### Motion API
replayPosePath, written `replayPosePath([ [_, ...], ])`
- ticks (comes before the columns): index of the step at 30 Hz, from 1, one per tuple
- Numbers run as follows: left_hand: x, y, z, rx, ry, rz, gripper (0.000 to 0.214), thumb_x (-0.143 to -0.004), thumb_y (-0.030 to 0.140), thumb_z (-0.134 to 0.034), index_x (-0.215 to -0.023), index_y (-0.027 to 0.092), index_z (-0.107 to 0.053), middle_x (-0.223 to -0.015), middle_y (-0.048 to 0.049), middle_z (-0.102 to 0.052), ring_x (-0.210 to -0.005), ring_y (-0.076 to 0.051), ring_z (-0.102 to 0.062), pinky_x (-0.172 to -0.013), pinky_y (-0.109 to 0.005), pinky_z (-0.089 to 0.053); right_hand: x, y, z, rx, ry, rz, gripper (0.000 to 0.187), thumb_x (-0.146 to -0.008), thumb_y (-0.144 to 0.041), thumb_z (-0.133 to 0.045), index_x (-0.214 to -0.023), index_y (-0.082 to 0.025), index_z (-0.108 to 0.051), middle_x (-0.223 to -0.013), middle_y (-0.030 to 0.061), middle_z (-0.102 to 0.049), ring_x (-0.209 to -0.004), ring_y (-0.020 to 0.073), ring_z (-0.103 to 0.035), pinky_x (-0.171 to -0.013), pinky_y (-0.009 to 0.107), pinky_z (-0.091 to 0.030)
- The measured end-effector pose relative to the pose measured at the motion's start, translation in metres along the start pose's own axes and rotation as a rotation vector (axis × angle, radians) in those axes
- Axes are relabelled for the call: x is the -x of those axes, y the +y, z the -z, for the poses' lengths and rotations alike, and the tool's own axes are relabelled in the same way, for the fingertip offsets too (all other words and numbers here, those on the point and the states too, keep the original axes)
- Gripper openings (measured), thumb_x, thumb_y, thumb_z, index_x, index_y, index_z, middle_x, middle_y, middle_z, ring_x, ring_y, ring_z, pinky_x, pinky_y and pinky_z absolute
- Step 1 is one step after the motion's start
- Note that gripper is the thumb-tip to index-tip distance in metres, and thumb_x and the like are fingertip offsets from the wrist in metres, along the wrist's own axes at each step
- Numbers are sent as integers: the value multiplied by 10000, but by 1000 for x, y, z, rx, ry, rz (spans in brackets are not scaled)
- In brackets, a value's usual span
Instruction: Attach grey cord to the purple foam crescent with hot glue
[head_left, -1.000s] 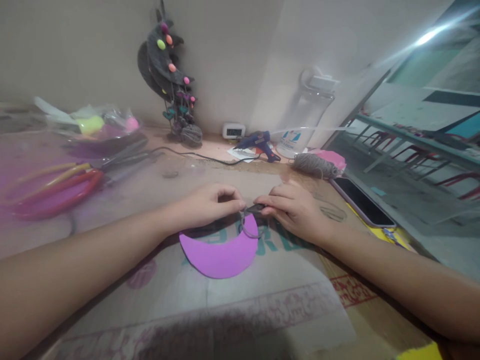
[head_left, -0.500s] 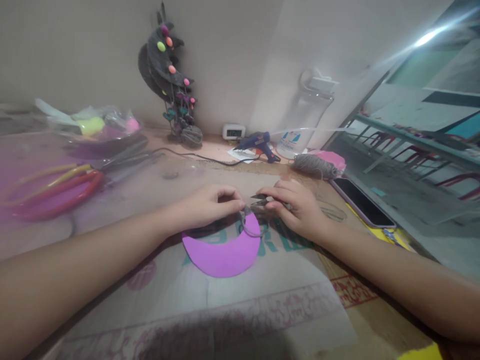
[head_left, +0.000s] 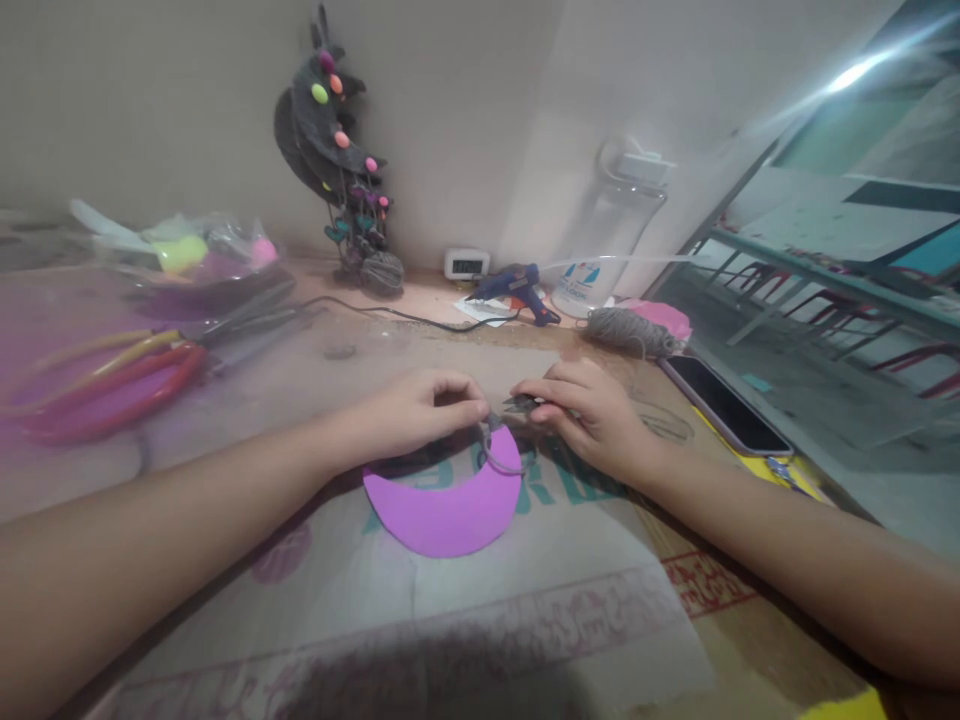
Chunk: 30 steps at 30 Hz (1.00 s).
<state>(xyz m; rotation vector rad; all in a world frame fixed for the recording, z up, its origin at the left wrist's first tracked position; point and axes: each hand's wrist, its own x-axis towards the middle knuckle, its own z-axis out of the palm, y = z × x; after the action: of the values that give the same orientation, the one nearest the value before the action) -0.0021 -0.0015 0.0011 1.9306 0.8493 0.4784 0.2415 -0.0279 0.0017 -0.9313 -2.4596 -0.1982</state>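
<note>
A purple foam crescent lies flat on a printed sack sheet in front of me. My left hand is curled above the crescent's upper edge, its fingertips pinching a thin grey yarn strand that loops down over the foam. My right hand is closed on a small dark thread snipper, whose tip points left and almost meets my left fingertips.
A blue glue gun with its cord, a small white clock, a clear water bottle, a grey yarn ball and a phone lie behind and right. Red-handled scissors, a bag of bits and a dark crescent ornament stand left.
My right hand with the snipper has lifted slightly away from the crescent's tip, and the blades have come off the yarn. My left hand has barely moved.
</note>
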Motion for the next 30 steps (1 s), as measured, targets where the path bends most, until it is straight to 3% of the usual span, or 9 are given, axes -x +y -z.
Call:
replayPosePath([
  [9,0,1,0,-51,20,-34,309,-843,456,-500,-817,172,-620,-726,-8,-605,-678,-142,-527,-628,-237,-403,-1,-1,-2,72,22,90,346,-948,-431,-459,-1083,-194,-671,-771,36,-612,-697,148,-531,-670,307,-324],
  [19,-1,0,0,-70,14,-31,347,-852,492,-489,-813,170,-612,-699,1,-581,-646,-131,-513,-579,-225,-379,0,-1,-3,81,21,116,325,-936,-415,-497,-1067,-180,-679,-764,31,-618,-685,138,-535,-659,303,-313],
  [30,0,1,0,-83,24,-61,319,-846,461,-508,-825,174,-644,-711,7,-605,-680,-137,-532,-629,-231,-398,-1,-2,-3,84,21,122,285,-940,-391,-503,-1021,-201,-699,-719,22,-627,-659,128,-529,-650,296,-310],
])
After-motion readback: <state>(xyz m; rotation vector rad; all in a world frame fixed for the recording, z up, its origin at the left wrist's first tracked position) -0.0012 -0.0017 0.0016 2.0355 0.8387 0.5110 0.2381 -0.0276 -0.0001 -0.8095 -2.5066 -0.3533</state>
